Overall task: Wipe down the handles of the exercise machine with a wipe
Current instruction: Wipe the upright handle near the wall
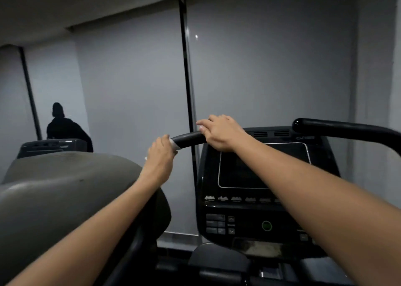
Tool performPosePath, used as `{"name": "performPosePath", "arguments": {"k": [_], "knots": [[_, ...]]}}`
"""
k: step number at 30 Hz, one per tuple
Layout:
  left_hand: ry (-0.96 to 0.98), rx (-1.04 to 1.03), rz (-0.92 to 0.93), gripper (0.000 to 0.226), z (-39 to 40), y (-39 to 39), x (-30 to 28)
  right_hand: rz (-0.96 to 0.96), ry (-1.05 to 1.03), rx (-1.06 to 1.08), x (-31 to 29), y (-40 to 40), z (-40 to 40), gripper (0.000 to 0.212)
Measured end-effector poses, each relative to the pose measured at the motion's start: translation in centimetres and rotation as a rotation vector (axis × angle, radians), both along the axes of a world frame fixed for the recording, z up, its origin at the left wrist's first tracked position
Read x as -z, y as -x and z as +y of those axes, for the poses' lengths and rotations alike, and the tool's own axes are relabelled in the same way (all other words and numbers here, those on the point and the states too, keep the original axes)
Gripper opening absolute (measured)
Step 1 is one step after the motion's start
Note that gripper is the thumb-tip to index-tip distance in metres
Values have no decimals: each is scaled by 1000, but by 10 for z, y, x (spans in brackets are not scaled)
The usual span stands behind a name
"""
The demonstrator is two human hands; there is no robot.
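Up front, left hand: the left hand [161,150] is curled round the end of the near handle [188,139], fingers wrapped over the top and clamped on a white wipe [175,145] pressed against the bar
Wipe: only a pale strip of it shows at the edge of the fingers, wrapped round the black bar; the rest is hidden inside the fist
Right hand: the right hand [223,133] lies on the same handle further along, toward the console; its fingers are fairly straight and drape over the top of the bar, the thumb below, so it rests on the bar with a loose hold, not a tight clench
Near handle: a black padded bar, curving from the left hand's fist up to the right hand, with bare bar showing between the two hands
Far handle: a second black handle [345,129] curves in from the right edge, above and behind the right forearm, untouched
Console: the black console [260,177] with a dark screen, rows of buttons and a green-ringed round button sits under the right arm
Left side: a grey rounded machine housing [65,188] sits under the left forearm
Background: grey wall panels and a dark figure [63,125] far off at the left
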State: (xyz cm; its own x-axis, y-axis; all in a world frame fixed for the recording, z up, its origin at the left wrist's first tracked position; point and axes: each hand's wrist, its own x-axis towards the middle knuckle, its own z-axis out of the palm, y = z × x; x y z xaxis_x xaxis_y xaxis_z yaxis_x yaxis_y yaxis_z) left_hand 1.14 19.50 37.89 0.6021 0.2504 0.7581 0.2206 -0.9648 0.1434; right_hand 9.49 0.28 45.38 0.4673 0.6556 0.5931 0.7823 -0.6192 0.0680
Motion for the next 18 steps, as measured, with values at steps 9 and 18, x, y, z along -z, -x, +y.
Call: {"name": "performPosePath", "arguments": {"k": [9,18], "knots": [[-557,223,217,58,-52,-45,-52,-94,-100,290,-13,-39,-130,42],[-464,317,250,51,-122,-78,-74,-10,-124,428,-13,-38,-206,41]]}}
